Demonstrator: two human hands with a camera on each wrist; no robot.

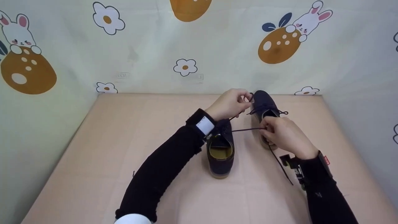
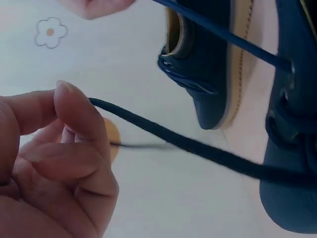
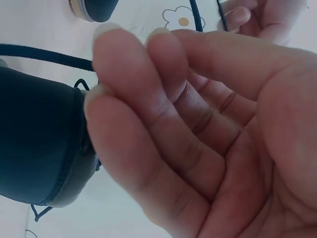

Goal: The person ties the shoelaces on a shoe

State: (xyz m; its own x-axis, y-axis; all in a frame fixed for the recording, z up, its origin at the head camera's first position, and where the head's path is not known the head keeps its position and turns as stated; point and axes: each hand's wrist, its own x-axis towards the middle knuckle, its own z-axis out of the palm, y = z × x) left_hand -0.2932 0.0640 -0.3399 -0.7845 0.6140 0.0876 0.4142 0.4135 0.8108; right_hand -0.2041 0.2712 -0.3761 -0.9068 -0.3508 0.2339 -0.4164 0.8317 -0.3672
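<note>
A dark navy shoe (image 1: 220, 168) with a yellowish insole stands in the middle of the table, toe away from me. My left hand (image 1: 231, 103) is above its toe end and pinches one shoelace (image 2: 198, 148) between thumb and fingers. The other lace (image 1: 247, 129) runs sideways from the same shoe to my right hand (image 1: 287, 136), which pinches it; its loose end hangs below. The matching shoe (image 1: 263, 99), its lace tied in a bow, stands to the right, partly hidden behind my right hand. In the right wrist view, the curled fingers (image 3: 129, 89) meet at the lace.
A peach-coloured tabletop (image 1: 124, 124) lies under the shoes. Behind it hangs a pale curtain (image 1: 149, 46) printed with rabbits and flowers, close to the second shoe's toe. Both wrists wear dark straps with cameras.
</note>
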